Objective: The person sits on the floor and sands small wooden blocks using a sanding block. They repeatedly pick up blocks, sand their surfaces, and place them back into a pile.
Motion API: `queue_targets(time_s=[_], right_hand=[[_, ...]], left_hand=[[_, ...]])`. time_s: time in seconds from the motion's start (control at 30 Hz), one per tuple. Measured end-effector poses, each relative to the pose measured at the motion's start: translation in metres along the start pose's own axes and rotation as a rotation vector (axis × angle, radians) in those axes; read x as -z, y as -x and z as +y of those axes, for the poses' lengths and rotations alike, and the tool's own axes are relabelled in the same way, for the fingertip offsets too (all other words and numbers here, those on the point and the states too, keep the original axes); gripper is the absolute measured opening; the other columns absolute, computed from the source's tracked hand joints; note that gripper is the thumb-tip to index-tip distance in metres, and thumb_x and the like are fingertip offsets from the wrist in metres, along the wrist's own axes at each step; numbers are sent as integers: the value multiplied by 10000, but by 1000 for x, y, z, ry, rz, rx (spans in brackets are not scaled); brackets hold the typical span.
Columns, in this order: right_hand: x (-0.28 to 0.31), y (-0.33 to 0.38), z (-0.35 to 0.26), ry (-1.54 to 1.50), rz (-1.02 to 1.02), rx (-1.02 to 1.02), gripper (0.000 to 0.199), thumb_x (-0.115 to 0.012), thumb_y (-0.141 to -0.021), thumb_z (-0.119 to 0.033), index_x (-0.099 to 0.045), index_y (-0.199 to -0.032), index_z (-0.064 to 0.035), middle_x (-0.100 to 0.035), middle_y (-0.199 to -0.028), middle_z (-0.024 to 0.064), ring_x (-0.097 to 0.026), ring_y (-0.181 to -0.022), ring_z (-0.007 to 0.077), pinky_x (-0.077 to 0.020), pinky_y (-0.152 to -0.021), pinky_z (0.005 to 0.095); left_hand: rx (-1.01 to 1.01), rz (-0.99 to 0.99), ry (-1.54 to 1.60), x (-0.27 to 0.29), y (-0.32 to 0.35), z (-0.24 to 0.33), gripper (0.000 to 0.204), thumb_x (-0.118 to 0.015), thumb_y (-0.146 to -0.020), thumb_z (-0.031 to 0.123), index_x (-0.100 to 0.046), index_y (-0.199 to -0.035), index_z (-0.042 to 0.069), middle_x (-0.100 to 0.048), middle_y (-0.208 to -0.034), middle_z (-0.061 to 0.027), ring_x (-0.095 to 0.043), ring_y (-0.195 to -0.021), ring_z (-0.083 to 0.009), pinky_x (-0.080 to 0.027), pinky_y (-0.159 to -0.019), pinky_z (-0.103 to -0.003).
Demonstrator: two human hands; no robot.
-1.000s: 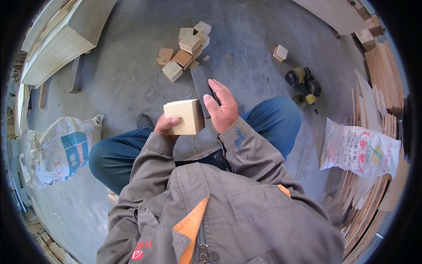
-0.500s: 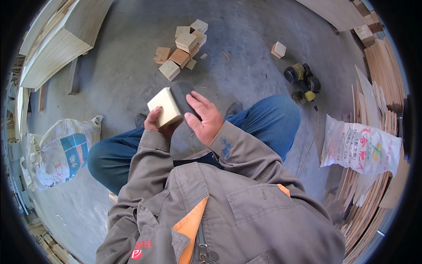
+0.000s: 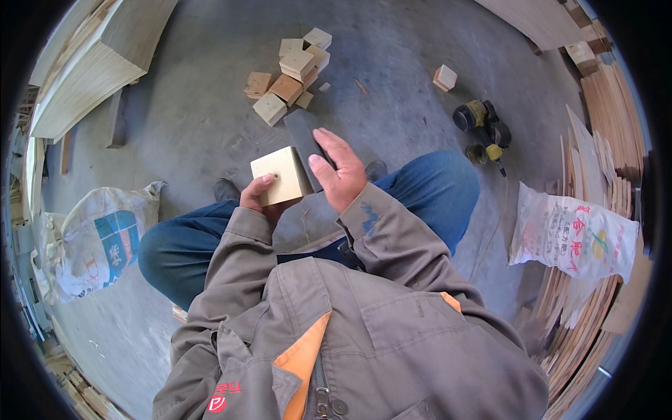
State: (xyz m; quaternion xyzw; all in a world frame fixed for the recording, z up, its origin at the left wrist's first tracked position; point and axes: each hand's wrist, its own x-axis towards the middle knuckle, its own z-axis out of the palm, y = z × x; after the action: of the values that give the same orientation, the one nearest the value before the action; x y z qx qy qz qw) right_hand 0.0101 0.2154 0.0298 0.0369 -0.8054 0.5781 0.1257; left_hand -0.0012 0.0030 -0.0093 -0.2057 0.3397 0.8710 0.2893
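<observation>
My left hand (image 3: 257,198) grips the pale wooden block (image 3: 281,176) at frame centre, now tipped flatter than a moment ago. My right hand (image 3: 341,173) has come back beside it, closed over a dark sanding pad (image 3: 302,136), so sanding goes on. The white sacks (image 3: 572,236) hide their contents.

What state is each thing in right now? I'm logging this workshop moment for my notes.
wooden block: held up, tilted, in the left hand.
dark flat piece: gripped by the right hand, against the block's edge.
pile of blocks: heaped loosely on the floor.
single block: lying alone.
power tool: lying on the floor, unheld.
printed sack: lying flat.
</observation>
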Motion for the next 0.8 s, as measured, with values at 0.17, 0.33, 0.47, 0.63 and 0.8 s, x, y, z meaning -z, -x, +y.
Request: queue_targets(time_s=[0.17, 0.33, 0.47, 0.63, 0.8], right_hand=[[-9, 7, 12, 98, -15, 72, 488, -671, -960, -225, -607, -1394, -13, -560, -1443, 260, -573, -1268, 427, -447, -1096, 446], [-5, 12, 25, 260, -45, -54, 490, -685, -941, -220, -614, -1384, -24, -570, -1427, 262, -581, -1234, 448, -457, -1080, 465], [3, 2, 12, 142, 60, 13, 477, -684, -944, -209, -617, -1378, -21, -574, -1423, 261, -582, -1235, 445, -455, -1082, 464], [-4, -2, -6, 132, 3, 85, 483, -677, -953, -208, -604, -1389, -11, -568, -1427, 265, -575, -1253, 442, -450, -1091, 457], [-7, 8, 10, 194, -83, 3, 514, -661, -956, -233, -582, -1419, -23, -535, -1463, 269, -553, -1278, 447, -441, -1103, 466]], left_hand=[[6, -19, 33, 2, 2, -1, 828, -791, -748, 312, -492, -1487, 87, -642, -1355, -153, -620, -1246, -379, -467, -1086, -598], [-73, -74, 86, -3, 1, 12, 873, -787, -753, 318, -439, -1519, 86, -600, -1416, -158, -609, -1269, -383, -486, -1081, -583], [-61, -85, 55, -9, 0, 11, 850, -792, -747, 300, -465, -1502, 86, -620, -1392, -153, -620, -1254, -381, -488, -1078, -582], [-27, 6, 1, -3, -3, 1, 814, -789, -751, 296, -496, -1479, 82, -643, -1357, -151, -634, -1230, -383, -492, -1068, -588], [-57, -14, 51, -1, 0, 4, 823, -785, -764, 315, -479, -1490, 81, -633, -1365, -159, -624, -1250, -389, -488, -1079, -598]])
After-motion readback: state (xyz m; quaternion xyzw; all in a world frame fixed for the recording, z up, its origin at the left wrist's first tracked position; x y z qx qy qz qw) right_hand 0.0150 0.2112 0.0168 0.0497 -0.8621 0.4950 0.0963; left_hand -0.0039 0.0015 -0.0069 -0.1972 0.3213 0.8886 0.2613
